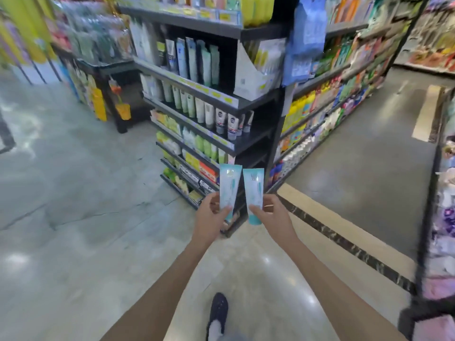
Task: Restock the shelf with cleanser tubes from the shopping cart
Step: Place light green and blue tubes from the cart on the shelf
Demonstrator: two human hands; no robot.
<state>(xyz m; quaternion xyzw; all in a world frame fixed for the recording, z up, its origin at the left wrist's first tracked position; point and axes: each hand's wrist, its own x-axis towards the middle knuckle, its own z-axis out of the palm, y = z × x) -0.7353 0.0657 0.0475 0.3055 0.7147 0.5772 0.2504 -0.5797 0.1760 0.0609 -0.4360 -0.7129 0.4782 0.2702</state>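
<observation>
Currently your left hand (211, 209) and right hand (270, 210) each hold one cleanser tube (229, 190) upright, fingers clamped near its cap, short of the shelf (216, 100); neither tube is placed yet.

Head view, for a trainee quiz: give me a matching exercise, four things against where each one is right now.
Things:
1. left tube
2. right tube
3. dark shoe
4. white display box

Places:
A. on an upper shelf
B. on the floor
C. in the right hand
D. in the left hand

Pairs: 1-D, 2-C, 3-B, 4-A
</observation>
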